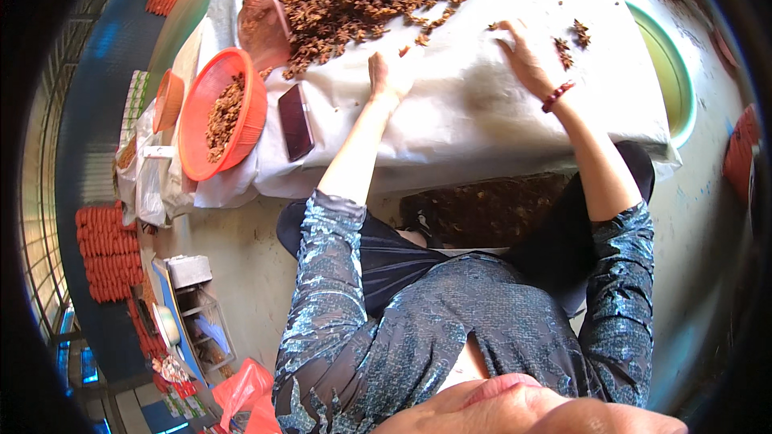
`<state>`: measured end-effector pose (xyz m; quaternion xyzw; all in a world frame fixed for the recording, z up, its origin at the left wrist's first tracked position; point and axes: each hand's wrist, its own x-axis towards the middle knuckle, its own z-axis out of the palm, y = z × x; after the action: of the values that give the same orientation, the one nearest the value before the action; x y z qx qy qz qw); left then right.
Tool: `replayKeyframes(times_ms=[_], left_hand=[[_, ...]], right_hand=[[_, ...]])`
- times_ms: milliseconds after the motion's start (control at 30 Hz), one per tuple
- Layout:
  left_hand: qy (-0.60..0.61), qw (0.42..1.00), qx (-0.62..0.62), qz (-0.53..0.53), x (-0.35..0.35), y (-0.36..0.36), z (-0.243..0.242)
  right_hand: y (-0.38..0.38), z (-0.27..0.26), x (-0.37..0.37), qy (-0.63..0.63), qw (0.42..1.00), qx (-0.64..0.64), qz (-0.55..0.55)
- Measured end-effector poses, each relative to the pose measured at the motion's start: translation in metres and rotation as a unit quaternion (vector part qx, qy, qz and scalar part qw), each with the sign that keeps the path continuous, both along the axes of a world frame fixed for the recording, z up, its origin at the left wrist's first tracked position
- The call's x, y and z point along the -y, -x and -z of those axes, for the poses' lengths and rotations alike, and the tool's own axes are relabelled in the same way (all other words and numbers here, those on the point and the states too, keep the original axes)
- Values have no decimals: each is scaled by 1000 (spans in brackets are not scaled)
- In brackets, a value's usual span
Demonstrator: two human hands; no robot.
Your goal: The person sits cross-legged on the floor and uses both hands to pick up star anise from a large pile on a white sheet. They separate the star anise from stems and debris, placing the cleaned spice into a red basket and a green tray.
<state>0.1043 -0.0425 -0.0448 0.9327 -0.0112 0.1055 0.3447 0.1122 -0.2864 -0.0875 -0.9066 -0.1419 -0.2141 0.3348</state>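
Observation:
A large pile of dried star anise (356, 0) lies on a white sheet (458, 126) covering the table. My left hand (389, 75) is at the near edge of the pile, with a small brown piece at its fingertips; the grip is not clear. My right hand (528, 57), with a red bead bracelet at the wrist, reaches over the sheet, a small dark piece by its fingertips. Just right of it lie loose star anise (563, 53). A dark smartphone (295, 122) rests left of my left forearm.
An orange plastic basket (256, 114) holds brown pieces at the table's left, beside a reddish scoop (263, 27) and a smaller orange bowl (169, 101). A green-rimmed basin (684, 84) stands at the right. Stacked red sacks (108, 253) are far left; dark material lies under the table.

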Motion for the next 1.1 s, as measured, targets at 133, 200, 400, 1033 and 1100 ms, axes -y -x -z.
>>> replayKeyframes(times_ms=[133, 200, 400, 1033, 1100], left_hand=[[144, 981, -47, 124, 35, 45, -13], [128, 982, -69, 121, 41, 49, -13], [-100, 966, 199, 131, 22, 39, 0], [-196, 980, -21, -1, -49, -142, -19], [-152, 984, -81, 53, -35, -135, -28]], right_hand=[[22, -1, -49, -367, 831, -279, -312], [27, -10, -46, -304, 863, -300, -269], [62, -11, -48, 507, 859, 46, -56], [20, -55, 39, 313, 936, -160, 10], [20, -49, 39, 317, 940, -122, 7]])
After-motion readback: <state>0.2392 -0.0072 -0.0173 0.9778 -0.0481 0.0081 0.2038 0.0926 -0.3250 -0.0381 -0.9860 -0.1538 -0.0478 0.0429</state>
